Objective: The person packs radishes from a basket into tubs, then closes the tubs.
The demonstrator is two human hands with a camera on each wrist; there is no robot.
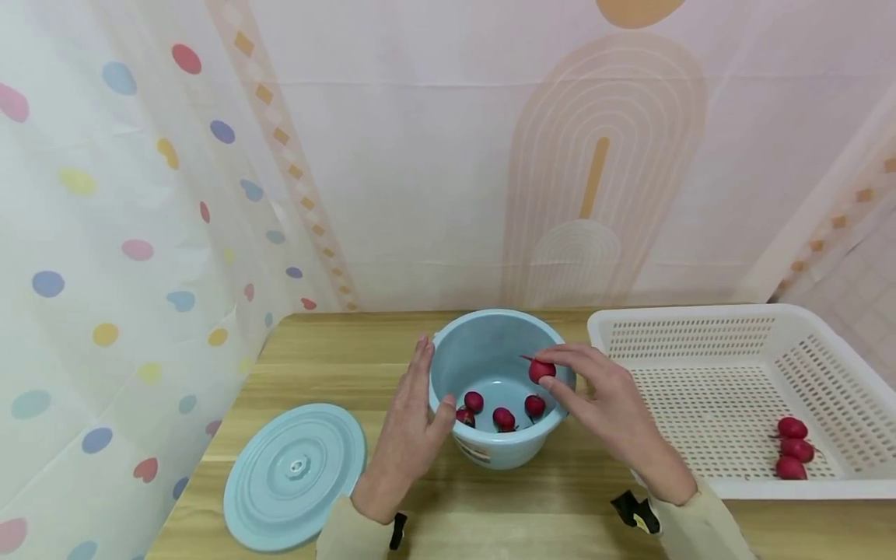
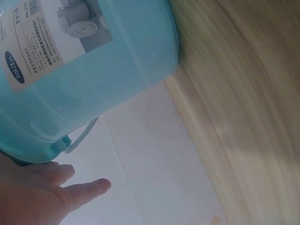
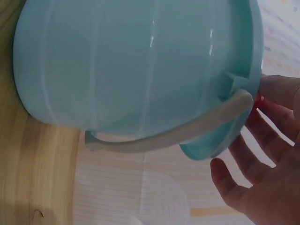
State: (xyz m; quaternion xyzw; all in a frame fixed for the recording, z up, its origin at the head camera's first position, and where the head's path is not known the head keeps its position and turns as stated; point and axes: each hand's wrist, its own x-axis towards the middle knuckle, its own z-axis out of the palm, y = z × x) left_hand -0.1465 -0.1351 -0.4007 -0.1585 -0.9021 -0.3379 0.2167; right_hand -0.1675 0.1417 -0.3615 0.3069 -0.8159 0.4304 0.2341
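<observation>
A light blue bucket (image 1: 498,451) stands upright on the wooden table, with several red radishes (image 1: 503,418) on its bottom. Against the bucket's left rim rests my left hand (image 1: 408,424), its fingers extended and the thumb near the front edge. Over the right side of the opening, my right hand (image 1: 607,400) pinches one radish (image 1: 542,371) between thumb and fingers, its thin root pointing left. In the right wrist view, the bucket's wall and handle (image 3: 173,136) hide most of that radish. The left wrist view shows the bucket's label (image 2: 42,42).
Right of the bucket, a white plastic basket (image 1: 700,488) has 3 radishes (image 1: 794,449) at its right side. A round blue lid (image 1: 297,467) lies on the table (image 1: 490,513) at left. Patterned cloth (image 1: 420,155) hangs behind the table.
</observation>
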